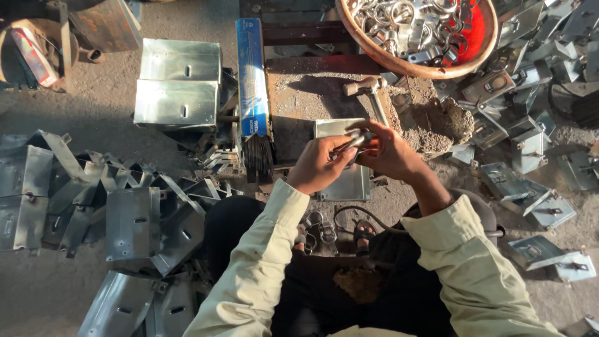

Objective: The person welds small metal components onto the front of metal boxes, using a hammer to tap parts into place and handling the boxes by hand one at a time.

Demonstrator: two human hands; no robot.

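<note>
My left hand [319, 163] and my right hand [390, 150] meet over a flat galvanised metal plate [343, 181] that lies on a rusty work block [312, 100]. Both hands pinch a small metal fitting [355, 142] between their fingers; its exact shape is hidden by them. A hammer [369, 90] rests on the block just beyond the hands. My pale sleeves reach in from the bottom.
A round basin [374, 53] full of metal rings and clasps stands at the top right. Bent galvanised sheet parts [134, 221] pile at the left, finished latch plates [530, 181] at the right. A blue box of rods [253, 81] lies beside stacked metal boxes [178, 84].
</note>
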